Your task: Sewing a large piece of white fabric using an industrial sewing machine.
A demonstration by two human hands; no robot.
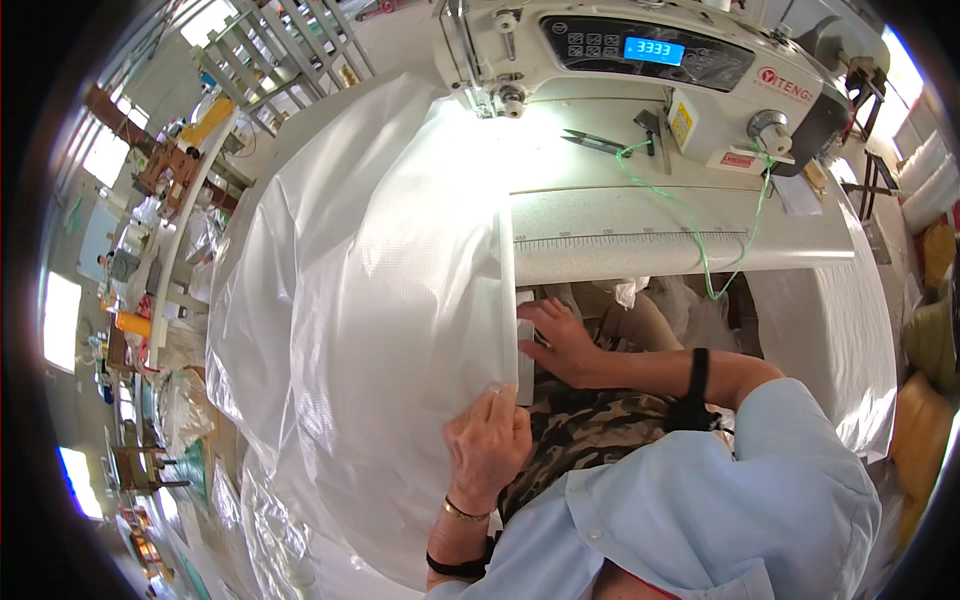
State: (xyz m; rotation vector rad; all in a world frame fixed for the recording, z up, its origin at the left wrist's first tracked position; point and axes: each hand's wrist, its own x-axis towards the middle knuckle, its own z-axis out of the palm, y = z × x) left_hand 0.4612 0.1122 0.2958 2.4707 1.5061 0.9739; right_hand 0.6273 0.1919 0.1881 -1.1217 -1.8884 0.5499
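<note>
A large white woven plastic sheet [370, 300] spreads over the left of the table and hangs toward me, its straight folded edge running toward the sewing machine [620, 20]. Low on that edge my left hand [487, 440] is closed, pinching the sheet between thumb and fingers. Farther up, my right hand [565, 342] reaches to the same edge from the right. Its thumb and fingers are spread, with the fingertips at the fold and partly hidden there. The far end of the edge runs into bright light below the machine's needle area.
Dark thread snips [597, 142] and a tangled green thread [690, 222] lie on the machine bed, behind a ruler strip [630, 238]. More white sheeting [830, 340] hangs at the right. A metal rack [270, 60] stands far left, beside a cluttered bench.
</note>
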